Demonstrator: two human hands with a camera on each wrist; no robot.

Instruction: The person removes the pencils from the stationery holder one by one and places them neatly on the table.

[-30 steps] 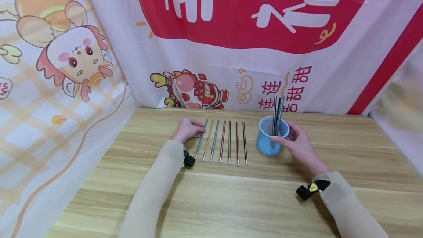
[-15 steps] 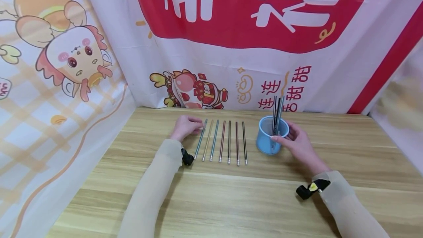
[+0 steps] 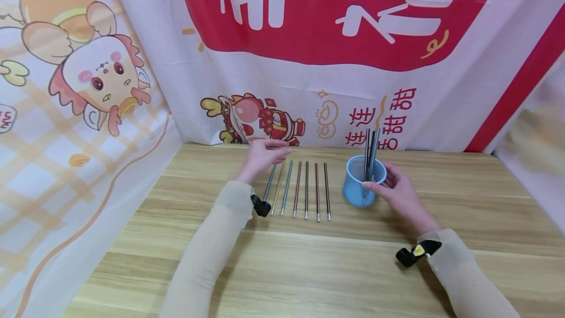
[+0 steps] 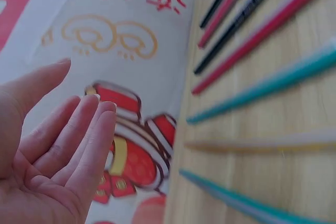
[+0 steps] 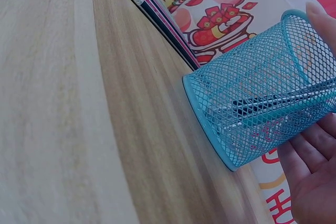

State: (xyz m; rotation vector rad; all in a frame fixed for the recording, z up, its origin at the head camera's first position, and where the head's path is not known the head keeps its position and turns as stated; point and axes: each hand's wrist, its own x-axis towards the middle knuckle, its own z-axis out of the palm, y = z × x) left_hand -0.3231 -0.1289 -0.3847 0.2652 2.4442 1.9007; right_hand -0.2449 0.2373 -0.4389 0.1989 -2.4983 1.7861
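In the head view my left hand hovers over the far ends of the leftmost pencils, holding nothing. Its fingers extend loosely in the left wrist view, apart from the pencils. Several pencils lie side by side, erasers toward me: a teal pencil at the left, a yellowish pencil, another teal pencil, then dark red and black ones, ending with a black pencil. My right hand grips a blue mesh pencil cup by its right side, thumb at the rim. Several dark and teal pencils stand in it.
The wooden table runs back to a white and red printed cloth hung behind it. Another printed cloth hangs along the left. The pencil cup stands upright on the table, right of the pencil row.
My left hand was at the leftmost teal pencil, let go of it, and has risen away and to the right over the pencil tips. My right hand and the cup have stayed put.
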